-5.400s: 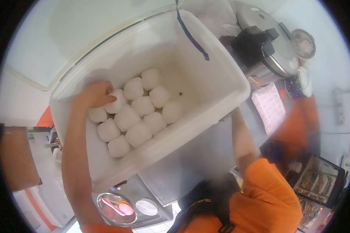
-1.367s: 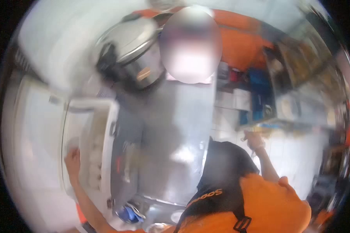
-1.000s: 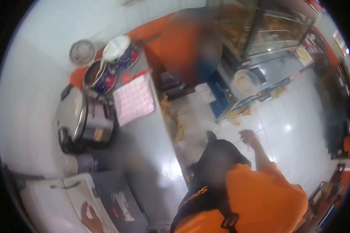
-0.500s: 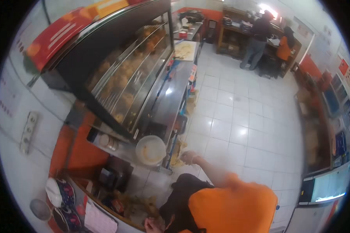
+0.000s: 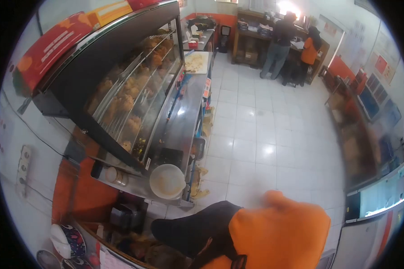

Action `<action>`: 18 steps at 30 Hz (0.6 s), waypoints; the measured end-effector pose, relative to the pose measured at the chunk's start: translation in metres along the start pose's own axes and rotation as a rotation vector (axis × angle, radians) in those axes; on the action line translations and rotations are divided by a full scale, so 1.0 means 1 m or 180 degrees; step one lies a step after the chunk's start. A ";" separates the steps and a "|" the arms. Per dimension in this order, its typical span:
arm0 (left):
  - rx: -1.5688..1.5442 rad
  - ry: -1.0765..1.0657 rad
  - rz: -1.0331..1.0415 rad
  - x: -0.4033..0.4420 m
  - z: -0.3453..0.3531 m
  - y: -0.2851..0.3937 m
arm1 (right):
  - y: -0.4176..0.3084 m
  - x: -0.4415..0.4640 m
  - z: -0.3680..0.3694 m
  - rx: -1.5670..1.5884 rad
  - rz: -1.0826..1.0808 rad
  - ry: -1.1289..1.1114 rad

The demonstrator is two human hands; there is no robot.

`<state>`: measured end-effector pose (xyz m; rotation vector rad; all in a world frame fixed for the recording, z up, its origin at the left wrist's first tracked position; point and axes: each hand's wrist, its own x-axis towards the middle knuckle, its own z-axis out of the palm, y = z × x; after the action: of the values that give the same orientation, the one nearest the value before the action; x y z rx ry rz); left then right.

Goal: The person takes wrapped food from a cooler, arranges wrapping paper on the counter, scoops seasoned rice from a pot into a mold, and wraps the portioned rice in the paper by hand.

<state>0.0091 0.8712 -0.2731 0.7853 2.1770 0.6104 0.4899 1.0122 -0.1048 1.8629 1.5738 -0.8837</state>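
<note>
Neither of my hands can be made out. My orange shirt [image 5: 278, 228] and a dark-clad leg [image 5: 193, 226] fill the lower middle. In front of me, a whitish round tub [image 5: 167, 181] with brownish residue stands on the near end of the steel counter [image 5: 184, 110]. Pieces of fried chicken [image 5: 132, 96] lie on wire racks inside the glass display cabinet [image 5: 69, 85] on that counter. Beside my leg at lower left is a cluttered low shelf, its contents blurred and partly hidden.
Two people [image 5: 278, 42] stand at a wooden desk [image 5: 244, 45] at the back. White floor tiles [image 5: 242, 134] run between the counter and the right-hand shelves [image 5: 354, 130]. A cutting board [image 5: 196, 62] rests farther along the counter. Patterned containers [image 5: 72, 237] stand at lower left.
My right hand, beside the counter's end before, has gone from sight, and so has my left hand at the bottom. My leg reaches farther left. The view has shifted slightly.
</note>
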 end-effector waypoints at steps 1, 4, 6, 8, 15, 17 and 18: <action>-0.0001 -0.0025 0.0017 0.004 0.004 0.000 | 0.012 0.006 0.006 0.0051 0.0048 -0.0041; -0.0018 -0.0073 0.0048 0.009 0.011 -0.001 | 0.040 0.027 0.020 0.0188 0.0154 -0.0113; -0.0017 -0.0098 0.0059 0.013 0.015 0.000 | 0.046 0.032 0.022 0.0266 0.0208 -0.0158; -0.0018 -0.0115 0.0064 0.015 0.019 -0.003 | 0.044 0.051 0.027 0.0417 0.0217 -0.0197; -0.0057 -0.0161 0.0090 0.022 0.031 -0.008 | -0.012 0.201 0.014 0.1580 0.0130 0.0050; -0.0084 -0.0176 0.0089 0.022 0.035 -0.013 | -0.014 0.187 0.008 0.1265 -0.0791 0.0585; -0.0099 -0.0172 0.0076 0.022 0.037 -0.016 | -0.010 0.173 0.010 0.1005 -0.1016 0.0672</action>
<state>0.0198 0.8817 -0.3164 0.8032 2.1070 0.6265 0.4961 1.1154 -0.2445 2.0038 1.9975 -1.1625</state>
